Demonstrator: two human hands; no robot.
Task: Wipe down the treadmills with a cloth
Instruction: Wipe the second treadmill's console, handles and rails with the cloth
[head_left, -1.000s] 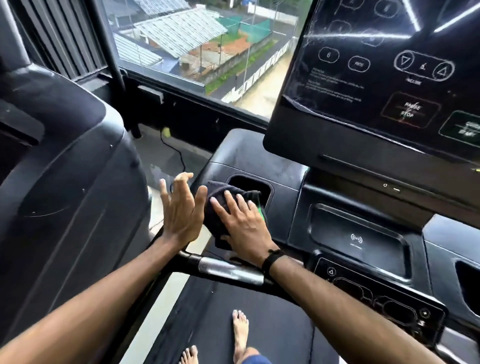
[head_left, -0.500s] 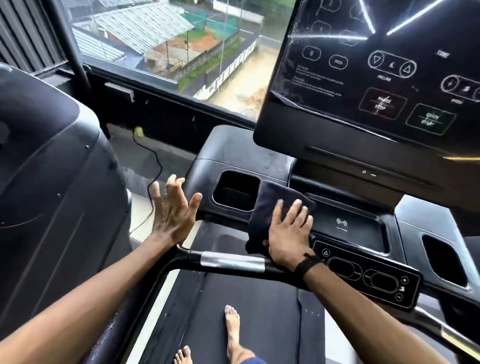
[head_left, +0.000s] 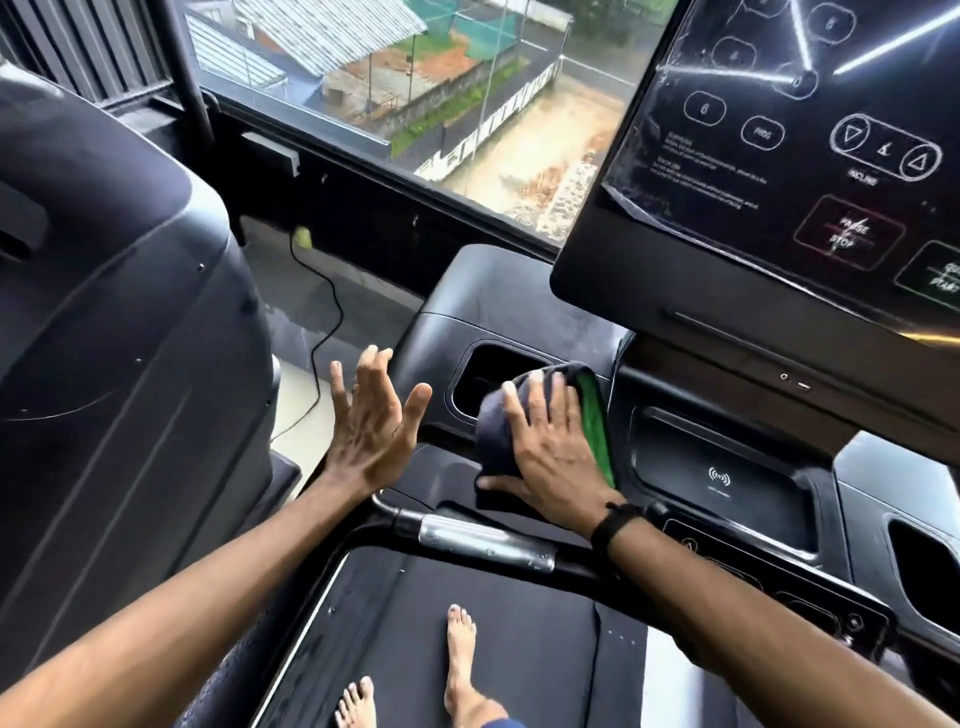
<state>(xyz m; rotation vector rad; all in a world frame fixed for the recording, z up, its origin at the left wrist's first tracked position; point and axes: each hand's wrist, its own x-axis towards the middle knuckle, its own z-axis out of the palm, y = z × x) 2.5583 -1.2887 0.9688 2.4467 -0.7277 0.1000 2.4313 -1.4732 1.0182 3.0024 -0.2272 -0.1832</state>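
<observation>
I stand on a black treadmill (head_left: 498, 296) with a large touch console (head_left: 779, 171) at the upper right. My right hand (head_left: 550, 447) lies flat on a dark cloth (head_left: 493, 436) with a green underside and presses it on the console deck, just right of the left cup holder (head_left: 483, 374). My left hand (head_left: 371, 421) hovers with fingers spread and nothing in it, to the left of the cup holder and above the end of the handlebar (head_left: 483, 545).
A second black treadmill's shroud (head_left: 114, 338) fills the left side. A black cable (head_left: 327, 322) runs over the floor below the window (head_left: 415, 88). A recessed phone tray (head_left: 722, 478), a button panel (head_left: 789, 603) and a right cup holder (head_left: 930, 566) lie to the right. My bare feet (head_left: 457, 665) rest on the belt.
My right hand slid the cloth from the left cup holder to the right, then back left beside the cup holder, showing its green side. The left hand stayed spread.
</observation>
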